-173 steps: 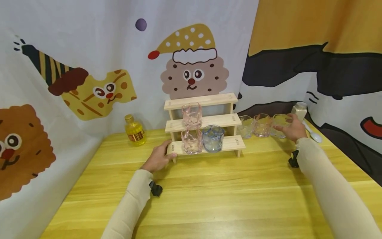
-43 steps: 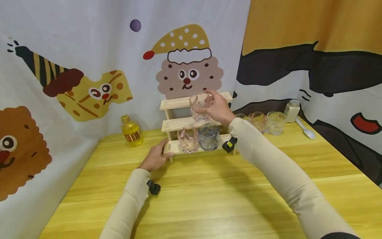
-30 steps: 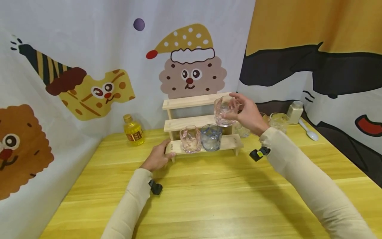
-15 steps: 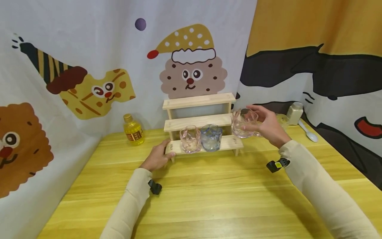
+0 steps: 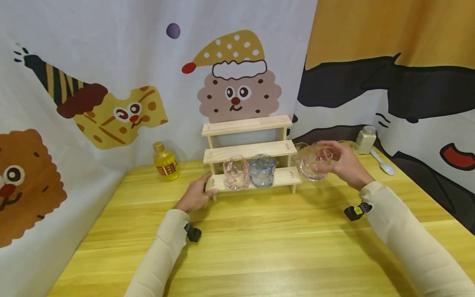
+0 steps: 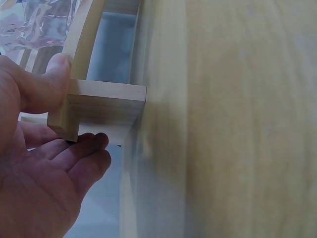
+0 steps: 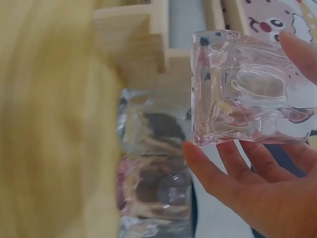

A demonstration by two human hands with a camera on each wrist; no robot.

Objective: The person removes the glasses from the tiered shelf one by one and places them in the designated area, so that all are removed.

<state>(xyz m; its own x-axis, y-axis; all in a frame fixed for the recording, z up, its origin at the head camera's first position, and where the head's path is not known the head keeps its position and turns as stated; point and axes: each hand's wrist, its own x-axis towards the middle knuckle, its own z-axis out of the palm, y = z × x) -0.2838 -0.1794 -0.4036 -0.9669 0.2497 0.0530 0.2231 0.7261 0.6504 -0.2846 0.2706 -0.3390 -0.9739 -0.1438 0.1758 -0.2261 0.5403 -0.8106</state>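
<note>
The right hand (image 5: 346,161) holds a pink glass (image 5: 311,166) right of the rack (image 5: 250,151), its gap from the far glasses (image 7: 156,186) hard to judge, while the left hand (image 5: 195,195) grips the rack's near-left end. Likely stiff, slick and fragile, the glass suits a hold round its sides.

Head view is evenly lit; soft shadow lies beside right sleeve (image 5: 415,235); dimmer right-wrist view blurs worktop (image 7: 47,129).
</note>
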